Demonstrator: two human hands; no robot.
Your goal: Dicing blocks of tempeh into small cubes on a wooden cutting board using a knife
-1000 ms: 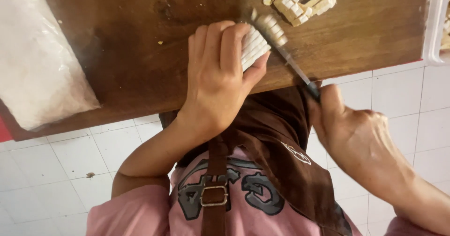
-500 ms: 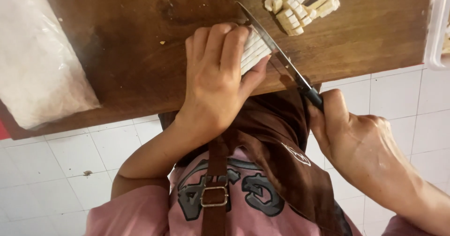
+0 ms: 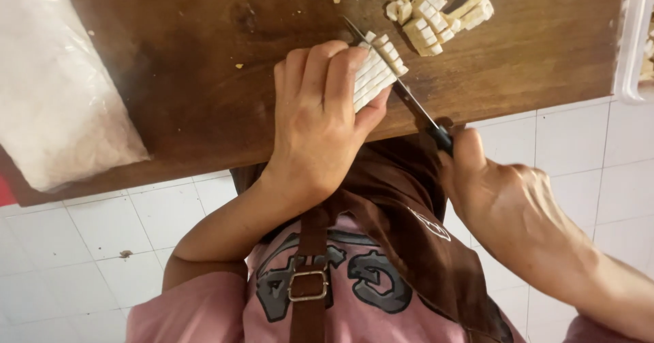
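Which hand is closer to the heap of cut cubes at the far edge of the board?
The left hand. It presses the white strips just beside the heap of cubes. The right hand is off the board, holding the knife handle.

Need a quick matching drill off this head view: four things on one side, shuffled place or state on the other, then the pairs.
Things:
1. left hand
2. right hand
3. pile of cut cubes
4. plastic bag

Places or states:
A. lies at the left end of the wooden board
B. grips the dark handle of the knife
C. presses down on the white sliced block
D. heaped near the board's far edge, beyond the blade

Pairs: 1-C, 2-B, 3-D, 4-A
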